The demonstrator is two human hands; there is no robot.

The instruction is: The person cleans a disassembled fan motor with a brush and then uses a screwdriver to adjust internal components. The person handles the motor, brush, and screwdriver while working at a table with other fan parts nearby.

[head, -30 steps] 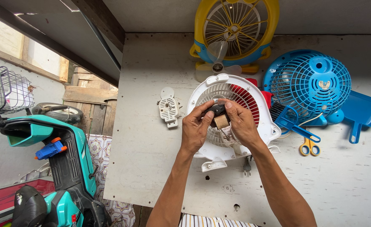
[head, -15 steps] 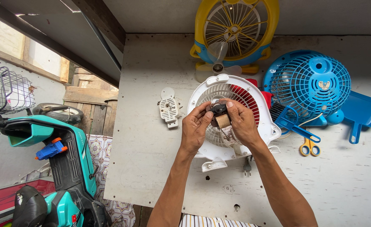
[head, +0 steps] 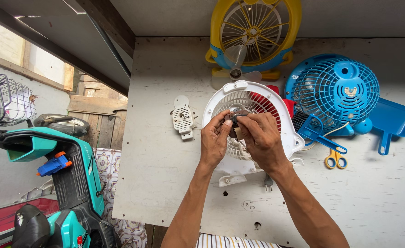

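The white bench (head: pixel 165 183) has bare surface from 6 to 9 o'clock of the work; its left edge runs down at 9 o'clock, with a teal scooter (head: pixel 60 183) on the floor beyond it. From 12 to 3 o'clock the room is crowded: a yellow fan (head: pixel 253 32) at 12, a blue fan grille (head: pixel 338 89) at 2, a blue dustpan (head: pixel 390 121) (empty as far as can be seen) at 3, and yellow-handled scissors (head: pixel 334 158) just below the grille.

The white fan housing (head: pixel 250 124) lies flat near the bench centre, its round grille face up, red showing through the slats on its right half. Over its hub sits the small dark motor part (head: pixel 236 118), pinched from both sides; its long axis cannot be told, since fingers cover most of it.

The left hand (head: pixel 215 140) has thumb and forefinger closed on the part from 9 o'clock. The right hand (head: pixel 260 138) grips it from 3 o'clock, fingers curled together around it.

A small white plastic piece (head: pixel 183 118) lies at 9 o'clock of the housing, apart from it. A wire basket (head: pixel 5 98) on the scooter holds something pale.
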